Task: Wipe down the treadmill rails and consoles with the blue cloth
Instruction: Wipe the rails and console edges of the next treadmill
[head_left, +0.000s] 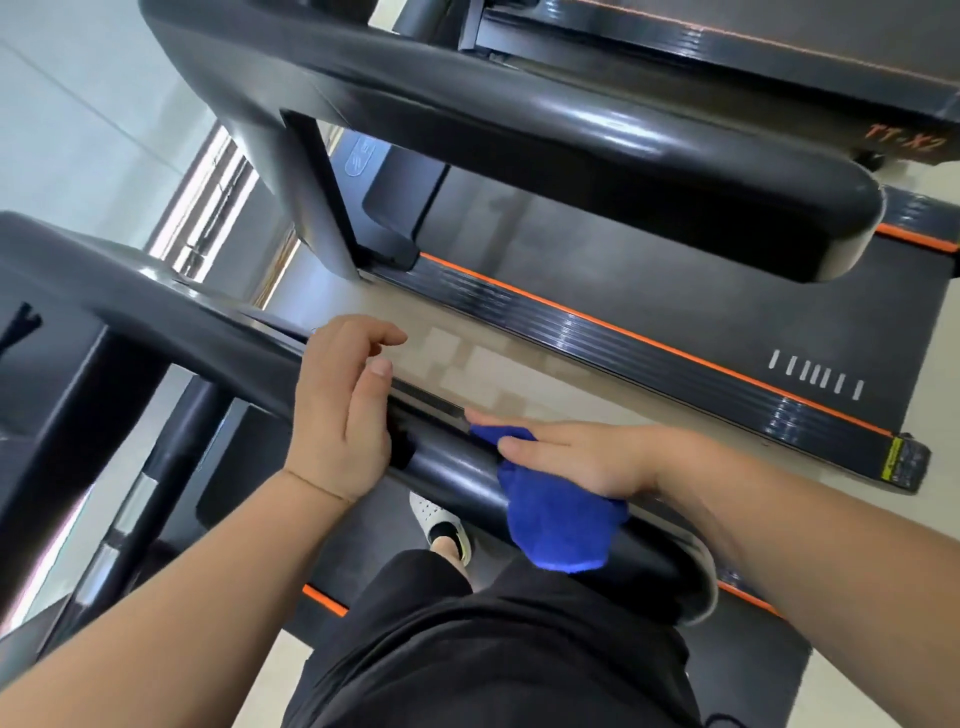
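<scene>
The blue cloth is draped over the black right handrail of the treadmill I stand on. My right hand lies flat on top of the cloth, fingers pointing left along the rail and pressing it down. My left hand rests on the same rail further forward, fingers loosely curled and apart, holding nothing. The rail runs up left into the dark console area.
A second treadmill stands to the right, its thick black handrail overhead and its orange-trimmed deck edge across a strip of beige floor. My white shoe stands on the belt below the rail.
</scene>
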